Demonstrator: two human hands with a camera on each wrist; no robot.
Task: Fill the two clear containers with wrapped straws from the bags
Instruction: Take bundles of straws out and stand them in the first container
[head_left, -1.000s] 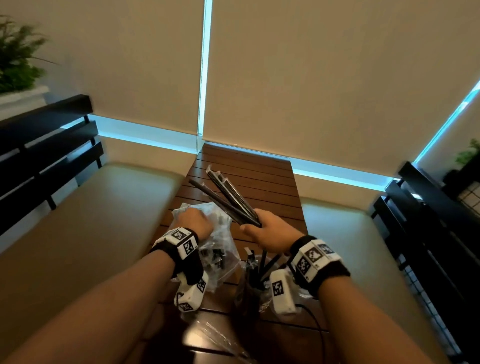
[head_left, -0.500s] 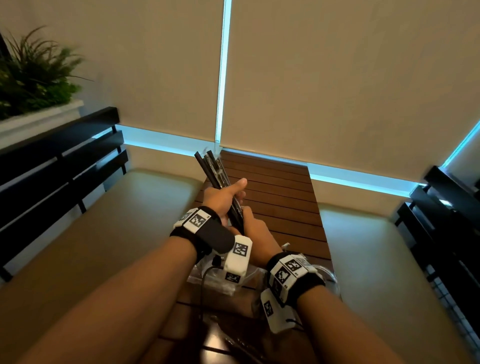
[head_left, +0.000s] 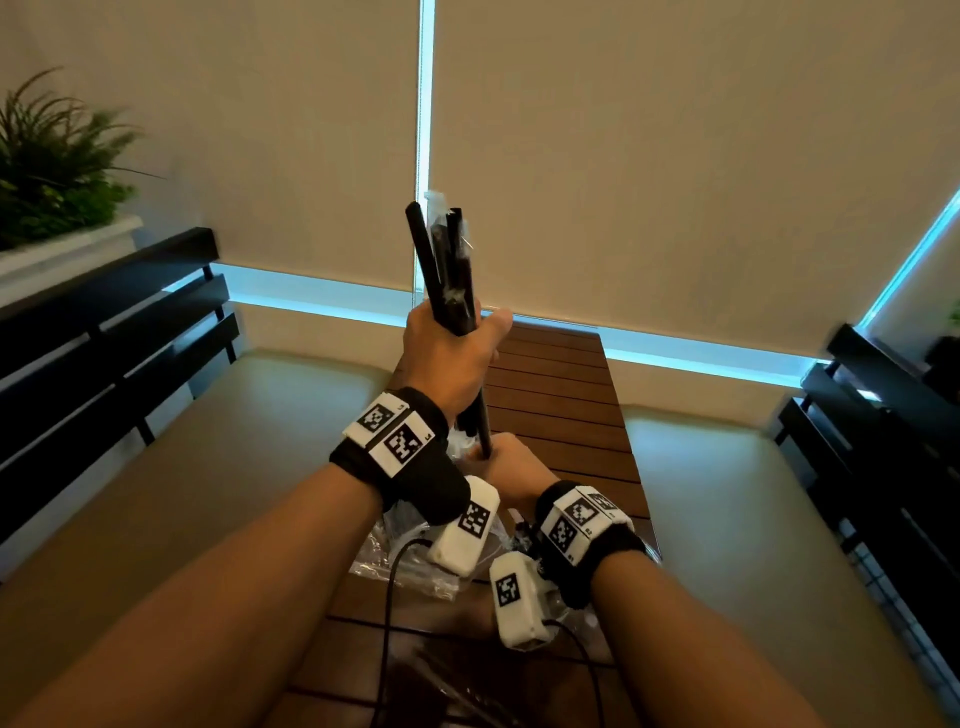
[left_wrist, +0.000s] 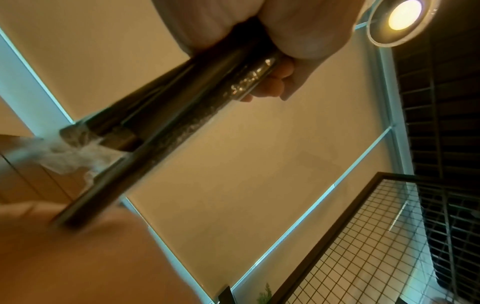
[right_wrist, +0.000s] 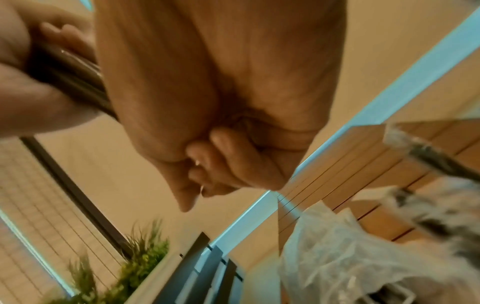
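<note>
A bundle of black wrapped straws stands almost upright above the wooden table. My left hand grips the bundle around its middle, fingers and thumb curled round it. My right hand sits just below, fingers curled, holding the bundle's lower end. In the left wrist view the straws run from my left hand down to my right hand. A crumpled clear bag lies under my wrists. The clear containers are hidden beneath my hands and arms.
Beige bench cushions flank the narrow slatted table on both sides. Black slatted backrests stand behind the benches. A potted plant sits at the far left. Roller blinds cover the windows ahead. More crinkled plastic lies near my right hand.
My left hand let go of the bag and took hold of the straw bundle. The bundle rose from slanted to nearly upright, and my right hand slid to its lower end.
</note>
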